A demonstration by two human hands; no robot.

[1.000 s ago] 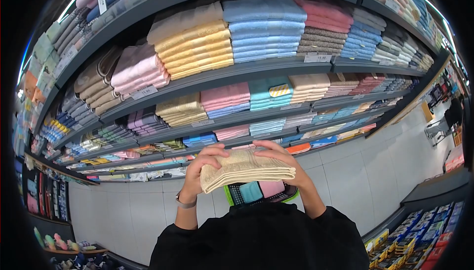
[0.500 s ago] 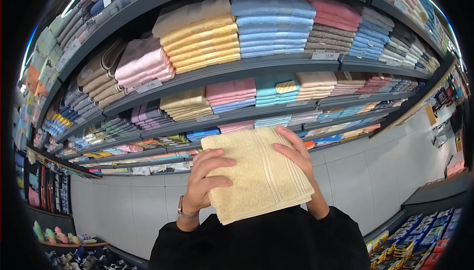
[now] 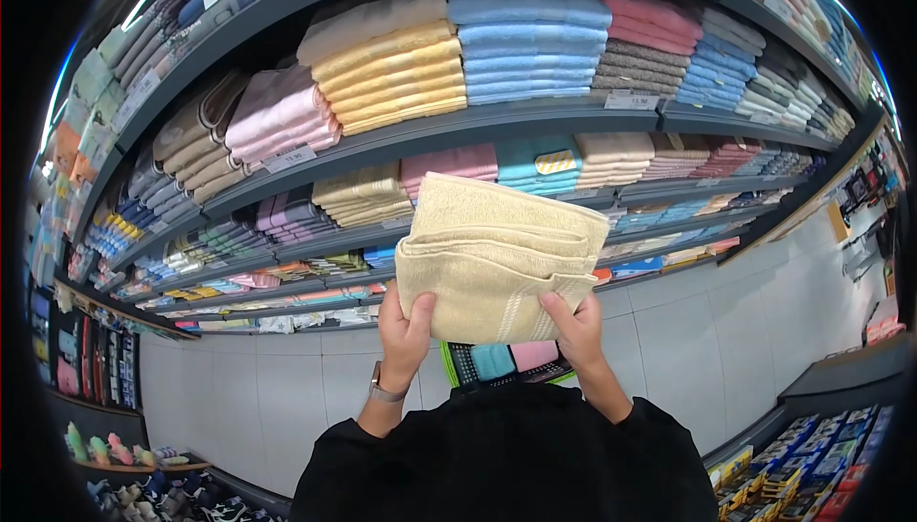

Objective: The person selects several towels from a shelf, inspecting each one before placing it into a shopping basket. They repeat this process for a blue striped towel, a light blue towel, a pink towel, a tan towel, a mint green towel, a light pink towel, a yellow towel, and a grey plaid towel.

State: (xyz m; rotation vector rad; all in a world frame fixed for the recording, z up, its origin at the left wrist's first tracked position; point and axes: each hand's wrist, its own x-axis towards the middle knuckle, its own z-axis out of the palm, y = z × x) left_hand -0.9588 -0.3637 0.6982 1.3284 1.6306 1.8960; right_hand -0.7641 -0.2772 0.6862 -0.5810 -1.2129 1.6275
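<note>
Both hands, left hand point(image 3: 405, 326) and right hand point(image 3: 571, 328), pinched the lower edge of one folded cream towel point(image 3: 497, 256), raised before the shelves point(image 3: 535, 116) above a basket point(image 3: 501, 362) holding two towels; shelving seemingly remained.

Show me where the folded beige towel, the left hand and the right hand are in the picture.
Beige towel point(image 3: 497, 259), head view: middle of its folded front.
Left hand point(image 3: 405, 336), head view: back of the hand at the towel's lower edge.
Right hand point(image 3: 576, 329), head view: back of the hand at the towel's lower edge.
</note>
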